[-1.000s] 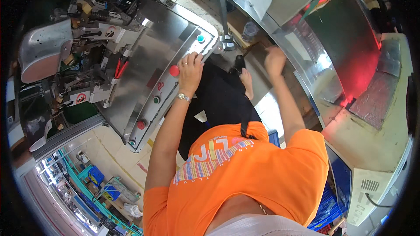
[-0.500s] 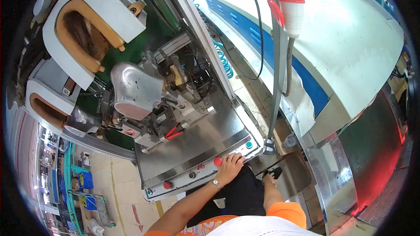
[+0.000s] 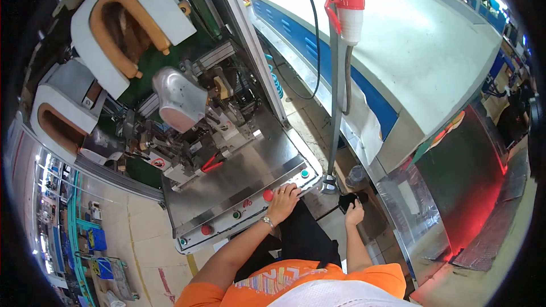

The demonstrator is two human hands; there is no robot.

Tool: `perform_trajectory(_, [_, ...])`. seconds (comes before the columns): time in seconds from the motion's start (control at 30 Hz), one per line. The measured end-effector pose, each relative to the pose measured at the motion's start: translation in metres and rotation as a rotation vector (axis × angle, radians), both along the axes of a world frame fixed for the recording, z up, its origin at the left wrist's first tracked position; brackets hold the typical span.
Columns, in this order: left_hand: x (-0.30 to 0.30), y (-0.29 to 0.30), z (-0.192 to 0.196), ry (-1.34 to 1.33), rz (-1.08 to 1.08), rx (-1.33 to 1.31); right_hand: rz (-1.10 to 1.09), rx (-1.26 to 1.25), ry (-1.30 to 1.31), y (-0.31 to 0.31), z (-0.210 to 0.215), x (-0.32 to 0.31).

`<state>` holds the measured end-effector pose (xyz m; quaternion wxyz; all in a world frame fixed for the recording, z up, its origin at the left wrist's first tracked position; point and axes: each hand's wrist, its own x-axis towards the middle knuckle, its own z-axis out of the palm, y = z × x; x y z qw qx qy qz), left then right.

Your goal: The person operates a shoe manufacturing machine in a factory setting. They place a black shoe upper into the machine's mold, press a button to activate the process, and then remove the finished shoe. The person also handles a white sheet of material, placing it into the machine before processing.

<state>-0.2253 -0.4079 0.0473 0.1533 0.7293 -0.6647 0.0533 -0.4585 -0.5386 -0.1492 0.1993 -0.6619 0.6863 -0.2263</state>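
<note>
My left hand [image 3: 283,202] lies flat at the front edge of the machine's control panel [image 3: 224,222], fingers stretched out beside a red push button [image 3: 268,195]. A watch is on that wrist. To the right of the panel, my right hand [image 3: 355,214] is closed on a small black piece that looks like a shoe upper [image 3: 346,201]; the fingers cover part of it. Beyond the panel stands a rounded metal form [image 3: 176,99], with nothing on it that I can make out. Above it hangs a white block with a tan U-shaped pad [image 3: 108,20].
A second pad [image 3: 54,128] and metal form [image 3: 102,150] sit at the left. Red-handled pliers [image 3: 211,164] lie on the machine's steel top. At the right are a metal post [image 3: 335,91] with a red-and-white plug, a pale machine housing [image 3: 409,34] and a red-lit conveyor [image 3: 460,187].
My right hand has moved forward and up with the black shoe upper. My left hand stays by the red button. The whole view has shifted, moving the machine slightly up and left.
</note>
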Motion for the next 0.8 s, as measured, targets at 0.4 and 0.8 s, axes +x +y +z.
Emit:
perform_trajectory(0.4, [-0.064,0.006,0.015,1.235,0.164,-0.132,0.130,-0.399,-0.395,-0.002,0.267,-0.032])
perform_trajectory(0.8, [-0.034,-0.019,0.194,3.159,-0.845,0.269,0.767,-1.047,-0.954,0.065,0.430,-0.020])
